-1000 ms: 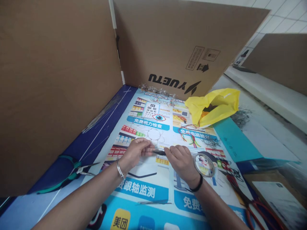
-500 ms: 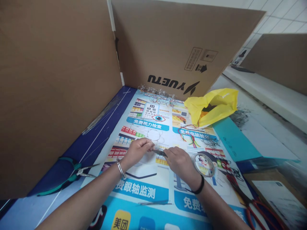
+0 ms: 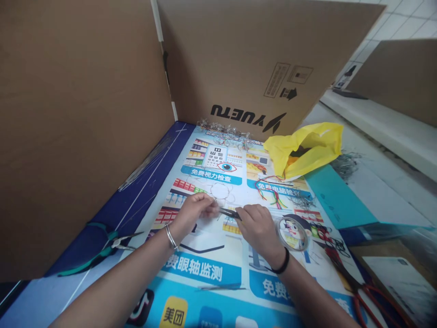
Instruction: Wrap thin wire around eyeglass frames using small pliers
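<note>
My right hand is closed around a dark-tipped tool, which looks like small pliers and points left. At its tip, my left hand has its fingers pinched together; what they hold is too small to make out. A thin wire shape with rounded loops lies on the printed poster just beyond my hands. To the right of my right hand is a roll of clear tape.
Green-handled pliers lie open at left, red-handled scissors at lower right. A yellow bag and a teal sheet are at right. Cardboard walls stand behind and left. Tangled wire lies along the back.
My left fingers have shifted slightly at the tool's tip, and more of the tool shows between my hands. The whole view has moved a little.
</note>
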Available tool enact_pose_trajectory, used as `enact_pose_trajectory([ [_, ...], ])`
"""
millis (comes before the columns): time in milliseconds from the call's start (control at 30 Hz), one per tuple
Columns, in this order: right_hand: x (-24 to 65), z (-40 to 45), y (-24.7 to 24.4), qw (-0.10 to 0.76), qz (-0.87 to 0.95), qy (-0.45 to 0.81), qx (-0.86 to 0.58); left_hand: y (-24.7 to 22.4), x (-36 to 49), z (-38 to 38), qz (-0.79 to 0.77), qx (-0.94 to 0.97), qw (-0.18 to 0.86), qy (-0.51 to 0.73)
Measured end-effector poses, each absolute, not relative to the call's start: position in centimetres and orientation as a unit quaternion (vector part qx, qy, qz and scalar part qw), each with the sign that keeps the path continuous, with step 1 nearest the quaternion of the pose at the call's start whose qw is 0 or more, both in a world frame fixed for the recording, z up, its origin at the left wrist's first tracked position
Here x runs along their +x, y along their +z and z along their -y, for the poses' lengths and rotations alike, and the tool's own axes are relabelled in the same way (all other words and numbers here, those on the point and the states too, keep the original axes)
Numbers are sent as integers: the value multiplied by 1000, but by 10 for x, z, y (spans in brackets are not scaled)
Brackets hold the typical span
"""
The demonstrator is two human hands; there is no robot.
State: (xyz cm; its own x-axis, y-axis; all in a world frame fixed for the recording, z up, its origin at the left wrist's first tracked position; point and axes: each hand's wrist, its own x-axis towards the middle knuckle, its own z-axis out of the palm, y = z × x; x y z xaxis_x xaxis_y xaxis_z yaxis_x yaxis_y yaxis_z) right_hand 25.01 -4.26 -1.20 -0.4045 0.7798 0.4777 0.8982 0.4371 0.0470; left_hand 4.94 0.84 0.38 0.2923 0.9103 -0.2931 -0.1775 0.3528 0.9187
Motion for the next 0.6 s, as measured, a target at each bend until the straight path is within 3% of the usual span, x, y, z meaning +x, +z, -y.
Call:
enact_pose_trajectory([
  [233,247,49,-12,163,866,-230,-413,-1,56,-2,-417,311,758,394],
  [600,246,50,-10,141,873,-226,-409,4,60,5,-426,276,768,390],
])
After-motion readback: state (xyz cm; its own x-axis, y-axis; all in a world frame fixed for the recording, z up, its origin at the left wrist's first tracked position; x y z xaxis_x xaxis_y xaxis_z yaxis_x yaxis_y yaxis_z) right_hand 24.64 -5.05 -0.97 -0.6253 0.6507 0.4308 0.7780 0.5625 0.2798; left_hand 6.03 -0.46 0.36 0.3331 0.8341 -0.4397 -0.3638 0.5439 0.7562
